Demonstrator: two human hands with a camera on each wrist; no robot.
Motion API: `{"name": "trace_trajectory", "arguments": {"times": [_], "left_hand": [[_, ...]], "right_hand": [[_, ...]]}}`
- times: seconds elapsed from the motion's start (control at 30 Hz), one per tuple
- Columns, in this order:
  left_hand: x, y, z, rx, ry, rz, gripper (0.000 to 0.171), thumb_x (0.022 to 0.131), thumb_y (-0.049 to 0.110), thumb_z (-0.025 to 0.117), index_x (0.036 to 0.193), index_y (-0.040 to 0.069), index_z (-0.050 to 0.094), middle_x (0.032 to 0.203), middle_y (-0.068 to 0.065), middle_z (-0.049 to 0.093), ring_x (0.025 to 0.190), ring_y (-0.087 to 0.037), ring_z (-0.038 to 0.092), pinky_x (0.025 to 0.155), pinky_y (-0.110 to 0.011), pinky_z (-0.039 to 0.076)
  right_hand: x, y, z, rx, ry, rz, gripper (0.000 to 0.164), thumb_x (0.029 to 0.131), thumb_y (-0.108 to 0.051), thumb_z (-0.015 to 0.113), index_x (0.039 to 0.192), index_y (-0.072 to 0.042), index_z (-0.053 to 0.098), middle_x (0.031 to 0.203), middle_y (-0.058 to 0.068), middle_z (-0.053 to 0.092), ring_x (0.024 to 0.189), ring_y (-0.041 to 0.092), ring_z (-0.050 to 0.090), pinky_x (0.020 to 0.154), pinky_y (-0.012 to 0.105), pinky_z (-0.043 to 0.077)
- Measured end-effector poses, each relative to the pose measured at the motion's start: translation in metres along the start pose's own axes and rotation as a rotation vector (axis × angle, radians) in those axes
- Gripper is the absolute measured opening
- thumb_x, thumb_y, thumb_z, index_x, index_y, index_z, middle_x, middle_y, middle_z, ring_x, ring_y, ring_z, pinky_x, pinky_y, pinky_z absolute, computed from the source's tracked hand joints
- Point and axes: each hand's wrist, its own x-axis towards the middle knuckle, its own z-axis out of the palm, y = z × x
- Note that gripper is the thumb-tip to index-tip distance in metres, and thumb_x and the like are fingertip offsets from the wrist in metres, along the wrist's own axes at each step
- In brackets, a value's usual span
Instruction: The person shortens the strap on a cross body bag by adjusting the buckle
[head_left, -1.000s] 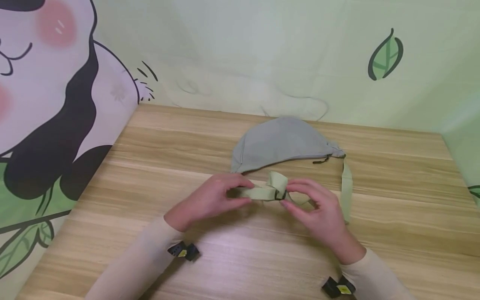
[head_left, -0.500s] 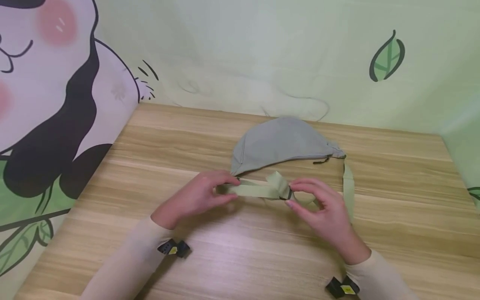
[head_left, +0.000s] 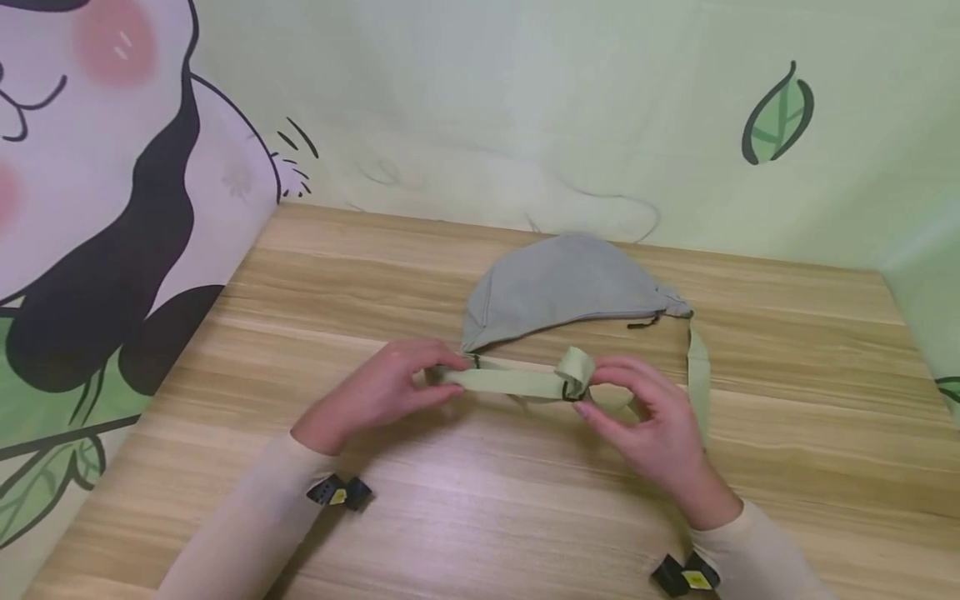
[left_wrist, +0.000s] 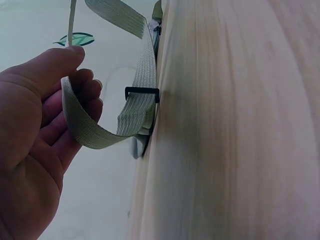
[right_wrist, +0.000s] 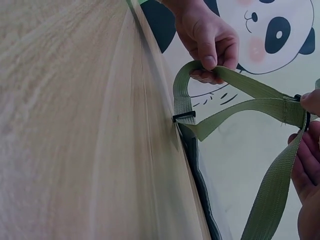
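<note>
A grey waist bag lies on the table with its light green webbing strap toward the hands. My left hand pinches the strap between thumb and fingers; the left wrist view shows the webbing curving down from the thumb to a black slider near the bag's end. Opposite it, my right hand grips the strap at a second black slider, thumb below and fingers above. A small loop of webbing curls up over that slider. Between the hands the strap runs nearly straight.
More strap hangs from the bag's right end onto the wooden table. A black zipper pull dangles at the bag's lower edge. Behind stands a pale green backdrop, with a panda print at left.
My left hand has slid left along the strap, and my right hand has shifted slightly right with the slider. The strap stretch between them is longer. The bag has stayed put.
</note>
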Motion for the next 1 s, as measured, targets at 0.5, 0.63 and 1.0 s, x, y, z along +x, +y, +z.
{"name": "trace_trajectory", "arguments": {"times": [0.5,0.63,1.0], "left_hand": [[0.000,-0.003,-0.003,-0.030,-0.025,-0.053,0.031,0.092,0.009,0.086,0.122,0.010,0.078,0.121,-0.003,0.080,0.112,-0.020,0.074,0.102,-0.040,0.062],[0.006,0.000,-0.003,-0.055,-0.059,-0.054,0.035,0.092,0.012,0.087,0.124,0.009,0.076,0.122,-0.004,0.079,0.114,-0.020,0.073,0.104,-0.042,0.060],[0.042,0.031,0.028,-0.022,-0.068,0.151,0.043,0.090,0.028,0.090,0.124,0.007,0.075,0.121,-0.004,0.077,0.111,-0.016,0.071,0.101,-0.032,0.059]], "right_hand": [[-0.002,-0.003,0.003,0.099,-0.031,0.110,0.043,0.073,0.031,0.077,0.110,0.012,0.071,0.121,-0.005,0.072,0.116,0.005,0.068,0.101,0.019,0.058],[-0.002,-0.002,0.004,0.129,-0.020,0.083,0.043,0.072,0.033,0.075,0.110,0.014,0.070,0.122,-0.006,0.072,0.116,0.006,0.068,0.102,0.020,0.058],[0.002,0.001,0.012,0.193,-0.014,0.034,0.044,0.072,0.033,0.074,0.112,0.014,0.069,0.124,-0.003,0.072,0.116,0.009,0.069,0.104,0.022,0.058]]}}
